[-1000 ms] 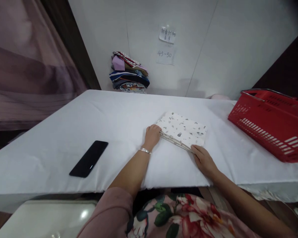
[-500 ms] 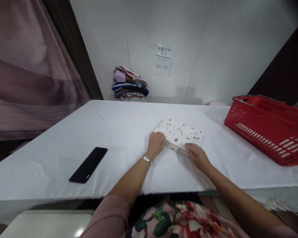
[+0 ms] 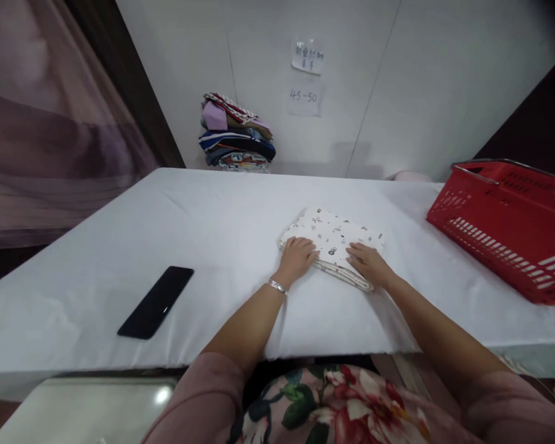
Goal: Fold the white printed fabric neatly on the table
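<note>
A black phone (image 3: 156, 302) lay left on the white counter (image 3: 213, 222), and a red basket (image 3: 504, 228) sat right. A pile of folded cloths (image 3: 238, 139) was at the far edge, near two papers (image 3: 304, 106) on the wall (image 3: 346, 68). A pink curtain (image 3: 41, 135) hung left.

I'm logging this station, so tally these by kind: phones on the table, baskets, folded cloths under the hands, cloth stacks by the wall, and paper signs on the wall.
Black phone: 1
Red basket: 1
Folded patterned cloth: 1
Cloth stack: 1
Paper signs: 2
Total: 6
</note>
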The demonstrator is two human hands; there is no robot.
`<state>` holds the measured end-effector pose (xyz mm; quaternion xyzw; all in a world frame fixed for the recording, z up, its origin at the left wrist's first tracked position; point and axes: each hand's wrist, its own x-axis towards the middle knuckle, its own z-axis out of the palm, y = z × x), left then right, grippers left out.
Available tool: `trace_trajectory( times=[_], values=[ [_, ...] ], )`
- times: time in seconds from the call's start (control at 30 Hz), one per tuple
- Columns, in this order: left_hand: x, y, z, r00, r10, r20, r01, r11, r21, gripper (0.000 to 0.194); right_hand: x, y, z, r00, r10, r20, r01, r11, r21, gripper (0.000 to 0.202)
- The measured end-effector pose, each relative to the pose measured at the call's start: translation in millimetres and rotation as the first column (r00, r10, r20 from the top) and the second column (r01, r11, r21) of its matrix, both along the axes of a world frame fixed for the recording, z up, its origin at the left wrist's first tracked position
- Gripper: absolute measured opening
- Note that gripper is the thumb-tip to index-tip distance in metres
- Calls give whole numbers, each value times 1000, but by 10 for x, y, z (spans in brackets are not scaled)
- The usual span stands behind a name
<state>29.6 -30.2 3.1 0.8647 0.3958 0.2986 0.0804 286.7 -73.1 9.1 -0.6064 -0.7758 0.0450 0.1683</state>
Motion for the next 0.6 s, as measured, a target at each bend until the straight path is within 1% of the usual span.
trace_trajectory(
  times=[0.1,0.17,0.23,0.3,0.37,0.47,0.6],
  values=[
    [-18,-16,3,1000,-9,-2,9,1000,-5,23,-42,34,72,998,8,-55,-9,1000,-14,35],
    [-9,-32,14,1000,0,-1,0,1000,1,25,-108,78,101,995,48,-93,-48,999,2,38],
    [7,-46,23,1000,7,0,-7,1000,6,25,-175,142,82,985,131,-113,-130,991,18,40],
    [16,-55,28,1000,7,-7,-7,1000,4,25,-216,213,15,973,188,-136,-188,982,19,34],
    [13,-60,30,1000,5,-14,-5,1000,-2,24,-223,269,-71,967,182,-178,-179,983,29,26],
    [-4,-67,36,1000,-3,-15,3,1000,-2,23,-203,304,-158,958,143,-248,-136,990,47,20],
    [2,-91,56,1000,-11,-18,11,1000,17,25,-203,287,-154,953,107,-282,-106,994,19,18]
  ],
)
